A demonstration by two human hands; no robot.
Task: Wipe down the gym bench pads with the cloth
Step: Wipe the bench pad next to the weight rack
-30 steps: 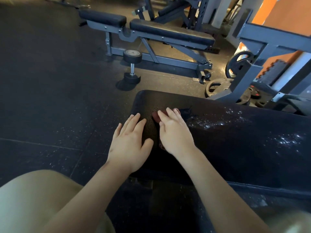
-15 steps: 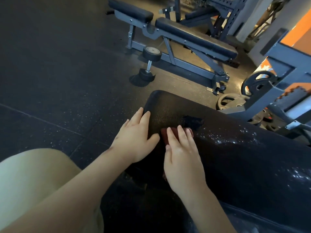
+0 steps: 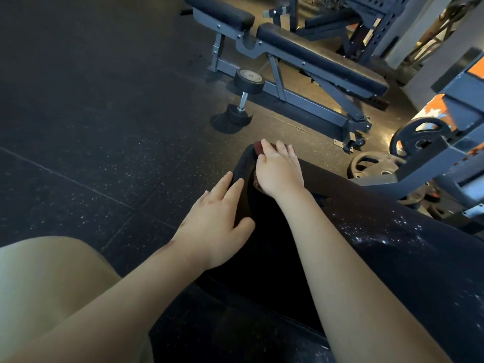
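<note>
The right hand (image 3: 280, 174) lies flat, fingers stretched out, on a dark red cloth (image 3: 258, 148) and presses it onto the far left corner of the black bench pad (image 3: 392, 258), with a fold of cloth showing under the heel of the palm. The left hand (image 3: 217, 231) rests with straight fingers along the pad's left edge, nearer the person, thumb laid over the top and holding nothing. Pale specks (image 3: 387, 231) dot the pad to the right, and beyond it on the rubber floor (image 3: 91, 127) a dumbbell (image 3: 245, 98) stands on end beside a second bench (image 3: 322, 58).
</note>
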